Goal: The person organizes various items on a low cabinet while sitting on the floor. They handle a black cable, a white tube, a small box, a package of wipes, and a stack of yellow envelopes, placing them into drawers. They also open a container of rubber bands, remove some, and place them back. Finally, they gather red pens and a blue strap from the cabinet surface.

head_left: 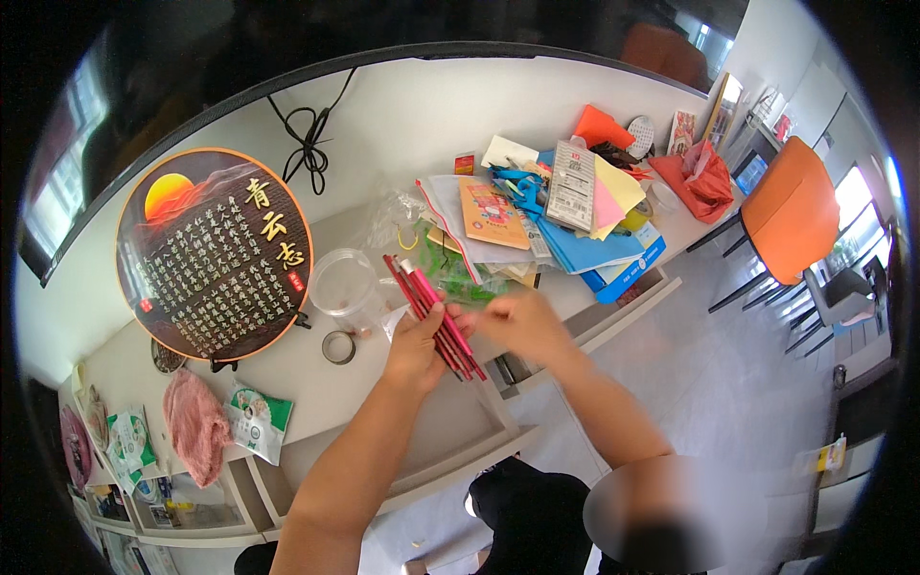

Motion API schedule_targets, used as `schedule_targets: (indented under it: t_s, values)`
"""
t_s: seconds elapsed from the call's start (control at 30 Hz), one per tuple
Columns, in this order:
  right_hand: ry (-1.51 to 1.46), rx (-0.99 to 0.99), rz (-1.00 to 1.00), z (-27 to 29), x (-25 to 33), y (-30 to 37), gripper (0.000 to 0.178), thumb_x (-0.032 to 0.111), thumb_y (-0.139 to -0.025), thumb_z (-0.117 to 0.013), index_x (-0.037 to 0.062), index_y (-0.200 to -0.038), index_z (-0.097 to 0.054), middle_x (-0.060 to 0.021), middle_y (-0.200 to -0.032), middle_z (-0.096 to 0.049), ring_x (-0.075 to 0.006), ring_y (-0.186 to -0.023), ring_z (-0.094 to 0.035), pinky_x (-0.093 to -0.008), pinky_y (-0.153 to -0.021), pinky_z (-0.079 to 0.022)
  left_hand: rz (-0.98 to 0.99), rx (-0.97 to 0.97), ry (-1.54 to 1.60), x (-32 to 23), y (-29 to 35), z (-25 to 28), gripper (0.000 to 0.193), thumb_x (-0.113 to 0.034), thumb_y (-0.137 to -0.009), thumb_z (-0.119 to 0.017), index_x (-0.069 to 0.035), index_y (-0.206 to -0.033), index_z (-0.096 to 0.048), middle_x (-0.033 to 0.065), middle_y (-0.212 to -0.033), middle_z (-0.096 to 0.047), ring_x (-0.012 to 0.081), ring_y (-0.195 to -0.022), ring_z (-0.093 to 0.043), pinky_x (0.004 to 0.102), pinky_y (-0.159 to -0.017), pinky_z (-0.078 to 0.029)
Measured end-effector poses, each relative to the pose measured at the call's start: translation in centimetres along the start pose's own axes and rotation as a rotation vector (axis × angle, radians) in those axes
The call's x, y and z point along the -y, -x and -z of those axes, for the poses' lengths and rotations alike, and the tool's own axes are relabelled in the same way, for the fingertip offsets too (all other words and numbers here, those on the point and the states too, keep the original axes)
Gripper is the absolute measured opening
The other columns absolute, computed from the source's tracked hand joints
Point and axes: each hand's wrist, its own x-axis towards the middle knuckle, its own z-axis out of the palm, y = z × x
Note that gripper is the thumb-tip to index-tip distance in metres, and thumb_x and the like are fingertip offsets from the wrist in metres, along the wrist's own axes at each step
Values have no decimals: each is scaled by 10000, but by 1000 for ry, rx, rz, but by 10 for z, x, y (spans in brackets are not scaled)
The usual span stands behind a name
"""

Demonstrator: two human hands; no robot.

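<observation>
My left hand [415, 347] is closed around a slanting bundle of dark red pencils [467, 363] and a thicker pink marker [425, 285] with a pale end. Just to its right is my right hand [525, 328], slightly blurred, its fingers curled in toward the bundle. Whatever those fingers pinch, if anything, is hidden. A clear plastic jar [341, 284] stands left of the bundle, and a roll of tape [338, 347] lies in front of it. Beyond my hands is a clear zip bag [443, 196] under an orange booklet [494, 213].
Open drawers [412, 494] jut out below the tabletop. At left stand a round decorative plaque [216, 254], a pink cloth [196, 422] and a green-white packet [259, 422]. Papers and a blue folder [589, 251] pile up at right, with an orange chair [788, 216] beyond.
</observation>
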Motion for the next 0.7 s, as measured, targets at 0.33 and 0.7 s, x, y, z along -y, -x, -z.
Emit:
schedule_targets:
  t_s: [0.33, 0.7]
  values:
    - [741, -589, -97, 69, -141, -84, 279, 217, -813, -607, 31, -1018, -575, -131, -1043, -602, -305, -965, -596, -416, -779, -501, -7, 177, 95, 6, -3, 28, 226, -137, -937, -501, -57, -1141, -447, 96, -845, -588, 257, -776, -621, 439, -747, -541]
    - [629, -1242, -115, 101, -154, -54, 133, 145, -891, -471, 41, -835, -533, -128, -745, -619, -238, -647, -633, -343, -537, -526, 2, 226, 63, 6, -6, 34, 264, -142, -910, -553, -82, -1153, -472, 69, -846, -600, 231, -747, -622, 459, -790, -519]
